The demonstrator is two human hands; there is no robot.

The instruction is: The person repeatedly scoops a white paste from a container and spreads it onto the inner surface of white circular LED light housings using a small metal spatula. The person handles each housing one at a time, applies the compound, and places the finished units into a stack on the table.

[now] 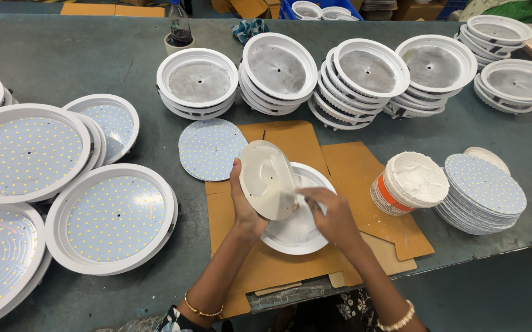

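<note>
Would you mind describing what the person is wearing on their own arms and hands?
Both forearms are bare, with no gloves or long sleeves. The left hand has a thin gold-coloured bangle at the wrist. The right hand has a pale beaded bracelet at its wrist. Dark, light-patterned clothing shows at the bottom edge.

Looks like a light-fitting assembly workshop. Green desk (63, 55) loaded w/ stacks of empty white housings (358, 80), a pile of LED discs (484, 193), finished lamps (115, 218) at left. Tub of white paste (408, 182), cardboard work mat (352, 169), boxes (112, 10) at back.
</note>
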